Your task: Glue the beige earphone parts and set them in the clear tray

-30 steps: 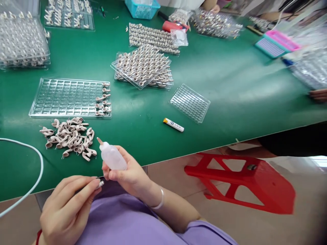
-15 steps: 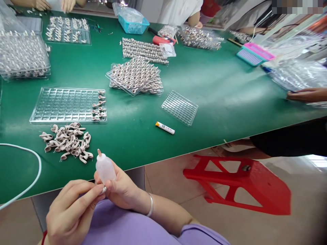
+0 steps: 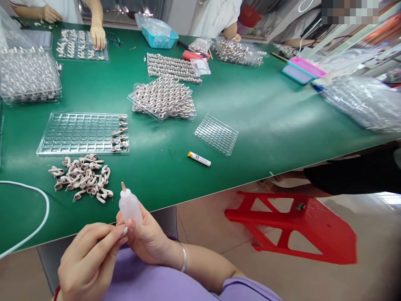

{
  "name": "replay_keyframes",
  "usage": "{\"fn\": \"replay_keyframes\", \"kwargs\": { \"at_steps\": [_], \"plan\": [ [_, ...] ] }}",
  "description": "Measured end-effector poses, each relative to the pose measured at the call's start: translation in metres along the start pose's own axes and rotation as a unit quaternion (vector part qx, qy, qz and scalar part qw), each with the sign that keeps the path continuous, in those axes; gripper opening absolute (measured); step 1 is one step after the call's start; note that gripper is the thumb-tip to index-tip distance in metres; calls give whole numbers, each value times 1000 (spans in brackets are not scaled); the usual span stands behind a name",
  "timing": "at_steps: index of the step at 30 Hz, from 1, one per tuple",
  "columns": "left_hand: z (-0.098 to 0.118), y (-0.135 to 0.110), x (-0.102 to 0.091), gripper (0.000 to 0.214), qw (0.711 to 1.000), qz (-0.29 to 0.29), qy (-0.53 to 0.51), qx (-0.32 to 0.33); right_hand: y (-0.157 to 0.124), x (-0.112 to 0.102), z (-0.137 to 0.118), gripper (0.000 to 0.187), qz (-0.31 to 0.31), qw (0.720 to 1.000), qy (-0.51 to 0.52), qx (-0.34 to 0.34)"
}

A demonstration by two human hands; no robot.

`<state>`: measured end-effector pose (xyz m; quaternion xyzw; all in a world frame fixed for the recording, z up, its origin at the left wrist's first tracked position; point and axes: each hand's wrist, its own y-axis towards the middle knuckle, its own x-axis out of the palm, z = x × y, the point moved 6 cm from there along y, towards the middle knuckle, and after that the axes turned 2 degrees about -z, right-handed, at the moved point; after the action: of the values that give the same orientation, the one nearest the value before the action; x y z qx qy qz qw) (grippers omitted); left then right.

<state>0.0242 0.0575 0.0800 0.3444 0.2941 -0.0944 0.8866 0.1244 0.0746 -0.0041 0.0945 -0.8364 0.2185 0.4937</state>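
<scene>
My left hand (image 3: 89, 255) pinches a small pale earbud part (image 3: 125, 231) with a shiny metal bit at its end; the fingers hide most of it. In my right hand (image 3: 147, 236) is a translucent white squeeze bottle (image 3: 129, 207), its thin brownish tip pointing up and away from me. The right thumb is right by the small part, and both hands meet over my lap at the table edge. Just beyond them lies a loose pile of beige earbud shells (image 3: 83, 175) with thin wires. Behind the pile, a clear compartment tray (image 3: 75, 133) carries several shells along its right side.
Stacked filled trays (image 3: 163, 98) stand mid-table, more (image 3: 28, 77) at the left. Right of centre lie a small clear tray (image 3: 216, 134) and a white tube (image 3: 199, 159). A white cable (image 3: 45, 205) loops at left. A co-worker's hand (image 3: 98, 37) is over a far tray. A red stool (image 3: 326, 225) is at right.
The view has shifted slightly. A co-worker's hand across the table has come over a far tray, and the hand at far right has left view. My hands keep the same hold.
</scene>
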Motion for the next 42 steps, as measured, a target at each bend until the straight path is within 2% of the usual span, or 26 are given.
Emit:
{"fn": "replay_keyframes", "kwargs": {
  "at_steps": [11, 18, 28, 38, 42],
  "plan": [
    [-2, 2, 2, 31, 999, 26, 21, -19, 2, 3, 5, 51, 41, 997, 59, 6],
    [-7, 6, 2, 25, 999, 20, 28, -25, 2, 4, 4, 49, 46, 996, 68, 27],
    [-5, 0, -4, 42, 999, 28, 11, -22, 1, 15, -1, 49, 2, 998, 56, 30],
    [-2, -6, -7, 48, 1000, -4, 14, 10, -3, 17, 0, 50, -56, 997, 29, 37],
    [-1, -5, -8, 46, 1000, -4, 18, 17, -4, 17, -1, 55, -50, 997, 27, 43]
  ]
}}
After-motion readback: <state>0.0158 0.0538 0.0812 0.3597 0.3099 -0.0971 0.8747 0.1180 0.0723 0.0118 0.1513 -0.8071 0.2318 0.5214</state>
